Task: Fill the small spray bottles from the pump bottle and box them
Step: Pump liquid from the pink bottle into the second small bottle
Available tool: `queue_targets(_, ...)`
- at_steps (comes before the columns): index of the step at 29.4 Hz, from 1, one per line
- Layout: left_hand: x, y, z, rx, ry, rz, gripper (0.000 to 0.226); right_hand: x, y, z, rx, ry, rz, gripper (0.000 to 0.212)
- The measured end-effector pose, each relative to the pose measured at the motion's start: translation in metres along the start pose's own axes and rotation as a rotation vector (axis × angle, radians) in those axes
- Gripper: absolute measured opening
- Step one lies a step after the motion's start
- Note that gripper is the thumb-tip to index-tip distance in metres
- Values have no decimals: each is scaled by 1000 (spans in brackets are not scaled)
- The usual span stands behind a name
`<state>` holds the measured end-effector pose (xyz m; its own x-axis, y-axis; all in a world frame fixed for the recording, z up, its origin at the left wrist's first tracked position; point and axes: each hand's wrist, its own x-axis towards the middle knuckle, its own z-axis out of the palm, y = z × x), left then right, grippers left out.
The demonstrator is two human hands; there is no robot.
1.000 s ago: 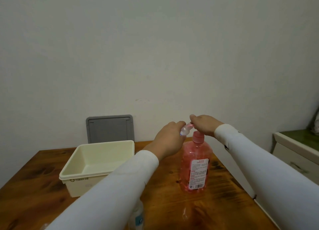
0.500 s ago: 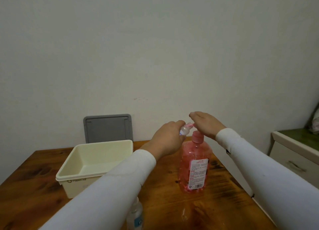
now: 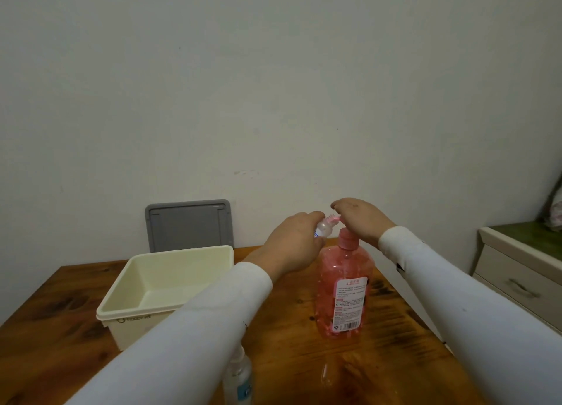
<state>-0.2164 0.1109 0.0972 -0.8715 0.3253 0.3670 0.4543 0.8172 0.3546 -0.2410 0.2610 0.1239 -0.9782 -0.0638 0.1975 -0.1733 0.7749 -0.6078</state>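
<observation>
The left hand (image 3: 292,246) grips a small spray bottle (image 3: 323,230) at the spout's nine o'clock — the right hand (image 3: 362,222), fingers flat, should press the pump bottle (image 3: 343,286) slowly.

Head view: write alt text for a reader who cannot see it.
A person's left hand holds a small spray bottle at the spout of a pink pump bottle while the right hand rests on its pump. An empty cream box stands left on the wooden table.
</observation>
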Motion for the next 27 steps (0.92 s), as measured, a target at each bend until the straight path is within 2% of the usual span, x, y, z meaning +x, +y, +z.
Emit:
queue_targets(6,2,0,0,9,-10,10,31,0,-3,0,17,-25,11,39)
queue_targets(12,0,-1,7,15,-48,-2,27,-6,0,5,-65,-106,2,42)
queue_targets(18,1,2,-4,11,-27,11,34,-6,-8,-6,4,-62,12,40)
queue_targets(27,-2,-2,9,-39,-45,-4,36,-5,5,7,-222,-126,-73,43)
